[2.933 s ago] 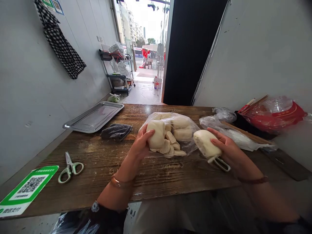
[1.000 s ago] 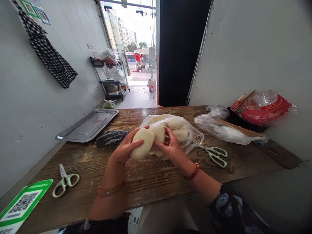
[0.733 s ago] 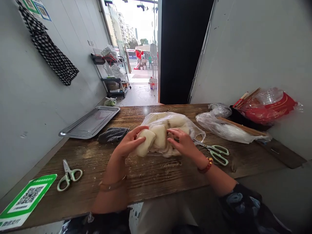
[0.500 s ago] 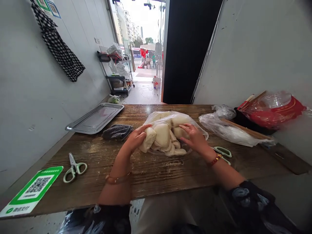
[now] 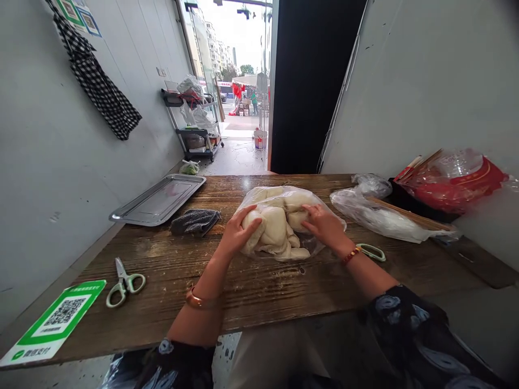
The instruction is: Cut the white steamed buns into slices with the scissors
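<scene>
Pale steamed buns (image 5: 273, 229) and folded pieces of the same dough lie in a clear plastic bag (image 5: 259, 192) at the middle of the table. My left hand (image 5: 237, 233) is at the bag's left side, its thumb and forefinger closed around a steamed bun (image 5: 255, 237) against the others. On the right, my right hand (image 5: 324, 224) has its fingers curled on the plastic over another bun. Its lower fingers are partly hidden. Beside my right wrist are pale green scissor handles (image 5: 372, 252), partly covered by the arm.
Left on the wooden table (image 5: 259, 302) are a metal tray (image 5: 162, 200), a dark cloth (image 5: 195, 221), scissors (image 5: 125, 283) and a green QR-code card (image 5: 57, 319). Plastic bags (image 5: 377, 216) and a red package (image 5: 462, 186) lie right. A cart (image 5: 192, 121) stands by the door.
My left hand has moved right and slightly forward, bringing its bun against the others at the bag. The fingers of my right hand have curled in closer on the plastic.
</scene>
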A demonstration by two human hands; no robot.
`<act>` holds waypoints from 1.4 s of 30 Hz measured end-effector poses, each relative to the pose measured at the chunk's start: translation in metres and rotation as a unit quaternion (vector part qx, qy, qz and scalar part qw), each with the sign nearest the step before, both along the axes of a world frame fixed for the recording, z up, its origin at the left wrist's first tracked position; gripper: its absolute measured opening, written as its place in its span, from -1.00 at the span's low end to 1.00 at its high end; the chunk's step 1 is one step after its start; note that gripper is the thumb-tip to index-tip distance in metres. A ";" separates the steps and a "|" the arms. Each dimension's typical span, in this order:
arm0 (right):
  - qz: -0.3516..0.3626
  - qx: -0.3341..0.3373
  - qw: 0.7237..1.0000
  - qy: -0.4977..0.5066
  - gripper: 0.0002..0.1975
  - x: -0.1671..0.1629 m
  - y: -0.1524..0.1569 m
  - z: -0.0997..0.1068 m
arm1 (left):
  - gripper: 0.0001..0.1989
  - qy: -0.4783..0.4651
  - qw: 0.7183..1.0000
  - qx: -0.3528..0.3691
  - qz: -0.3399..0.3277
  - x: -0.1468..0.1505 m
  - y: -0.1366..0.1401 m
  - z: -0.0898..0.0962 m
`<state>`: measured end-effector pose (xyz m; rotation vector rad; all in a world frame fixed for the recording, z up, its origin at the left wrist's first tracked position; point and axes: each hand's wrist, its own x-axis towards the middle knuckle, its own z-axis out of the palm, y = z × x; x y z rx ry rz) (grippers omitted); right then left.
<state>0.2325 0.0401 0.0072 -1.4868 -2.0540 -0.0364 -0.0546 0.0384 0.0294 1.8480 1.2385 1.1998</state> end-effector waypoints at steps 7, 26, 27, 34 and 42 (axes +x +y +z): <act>-0.039 0.028 0.999 0.013 -0.83 0.021 0.005 0.014 | -0.36 0.013 1.000 0.002 0.009 0.000 0.000 0.000; -0.082 0.124 0.989 -0.016 -0.77 -0.048 0.032 0.035 | -0.41 0.015 1.000 0.021 0.006 0.002 0.000 -0.005; -0.086 0.131 0.987 -0.016 -0.74 -0.044 0.031 0.043 | -0.41 0.015 1.000 0.023 -0.001 0.003 -0.001 -0.005; -0.024 0.127 0.988 -0.080 -0.75 -0.011 0.030 0.087 | -0.46 0.007 0.999 0.035 -0.006 0.006 0.000 -0.008; 0.085 0.092 0.992 0.033 -0.79 -0.029 -0.016 0.059 | -0.45 0.012 0.999 0.034 0.002 0.006 0.001 -0.009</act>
